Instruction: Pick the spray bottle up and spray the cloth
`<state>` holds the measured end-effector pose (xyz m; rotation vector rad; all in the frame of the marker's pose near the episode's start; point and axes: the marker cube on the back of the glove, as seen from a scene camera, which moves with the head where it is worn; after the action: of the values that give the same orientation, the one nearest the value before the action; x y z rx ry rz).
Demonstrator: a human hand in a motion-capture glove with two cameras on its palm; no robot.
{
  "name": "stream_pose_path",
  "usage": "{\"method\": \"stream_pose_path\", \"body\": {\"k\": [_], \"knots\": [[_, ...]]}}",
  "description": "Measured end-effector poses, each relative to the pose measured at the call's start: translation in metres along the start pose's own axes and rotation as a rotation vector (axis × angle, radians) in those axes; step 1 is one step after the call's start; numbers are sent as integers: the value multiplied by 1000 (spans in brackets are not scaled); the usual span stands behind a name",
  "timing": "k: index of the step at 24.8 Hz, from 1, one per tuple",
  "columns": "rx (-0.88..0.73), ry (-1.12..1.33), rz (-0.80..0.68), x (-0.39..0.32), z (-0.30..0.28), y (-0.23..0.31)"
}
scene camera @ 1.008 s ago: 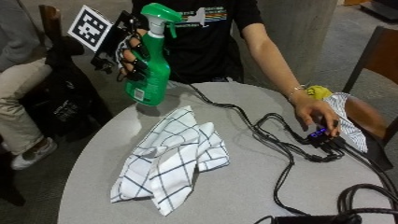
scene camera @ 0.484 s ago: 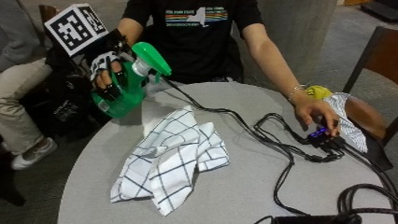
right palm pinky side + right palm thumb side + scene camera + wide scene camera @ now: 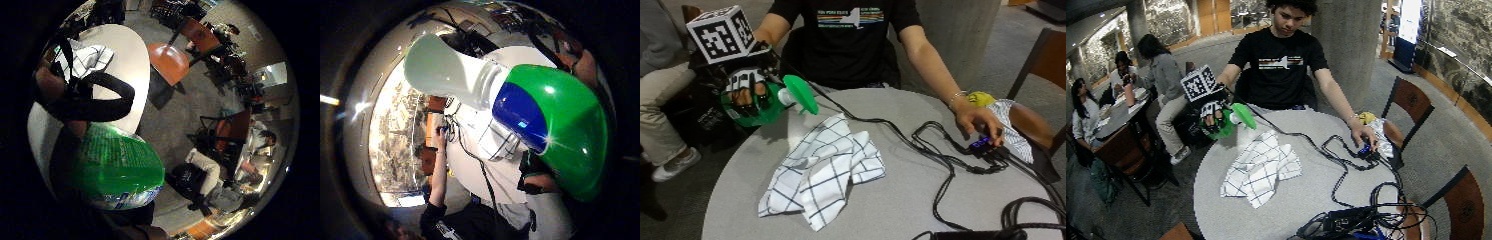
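Note:
My gloved right hand grips a green spray bottle held in the air beyond the table's left edge. The bottle is tipped over sideways, its green spray head pointing toward the cloth. A white cloth with dark checks lies crumpled on the round grey table, below and right of the nozzle. In the thumb side palm view the green and blue spray head fills the picture over the cloth. The little finger side palm view shows the bottle's green body close to the palm.
The person's bare left hand rests on a small black device at the table's right edge. Black cables run across the table's right half. A wooden chair stands at the right. Another person sits at the left.
My hand has lowered the bottle and tipped it from upright to sideways, bringing the spray head round toward the cloth. The cloth and the bare hand have not moved.

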<state>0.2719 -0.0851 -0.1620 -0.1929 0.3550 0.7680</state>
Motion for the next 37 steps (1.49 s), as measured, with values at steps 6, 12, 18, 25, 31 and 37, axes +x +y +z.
{"method": "stream_pose_path", "body": {"k": [6,12,18,25,31,37], "knots": [[-37,88,6,2,-1,-1],[-64,133,8,-1,0,-1],[-89,164,17,-1,0,-2],[-94,187,18,-1,0,-1],[-92,198,21,-2,1,0],[-92,210,15,-4,1,2]]}}
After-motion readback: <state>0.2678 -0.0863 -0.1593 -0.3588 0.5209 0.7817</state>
